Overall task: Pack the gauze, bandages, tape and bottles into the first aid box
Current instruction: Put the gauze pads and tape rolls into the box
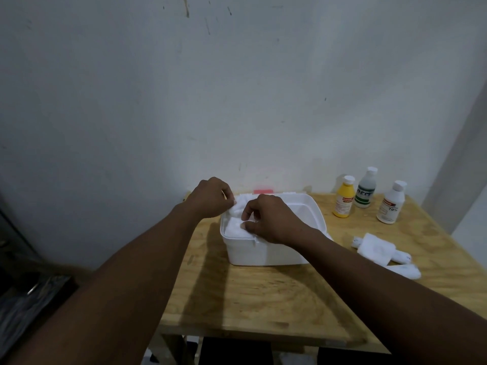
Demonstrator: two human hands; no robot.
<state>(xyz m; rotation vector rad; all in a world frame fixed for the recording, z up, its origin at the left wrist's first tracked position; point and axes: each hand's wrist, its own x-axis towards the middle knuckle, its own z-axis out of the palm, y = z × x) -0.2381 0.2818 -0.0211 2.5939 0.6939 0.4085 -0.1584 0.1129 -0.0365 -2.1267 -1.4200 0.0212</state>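
Note:
A white first aid box (253, 252) stands open on the wooden table (263, 299). White gauze (234, 229) lies in its left end. My left hand (210, 197) pinches the far edge of the gauze at the box's back left corner. My right hand (268, 219) presses fingers on the gauze from above the box's middle. Three bottles stand at the back right: a yellow bottle (344, 197), a clear bottle with a green label (365, 188) and a white bottle marked 70% (390, 202). White rolled bandages (382, 252) lie on the table right of the box.
A grey wall rises directly behind the table. The box's lid with a red part (263, 191) shows behind the box. A dark object (34, 293) sits low at the left, off the table. The table's front edge runs below my arms.

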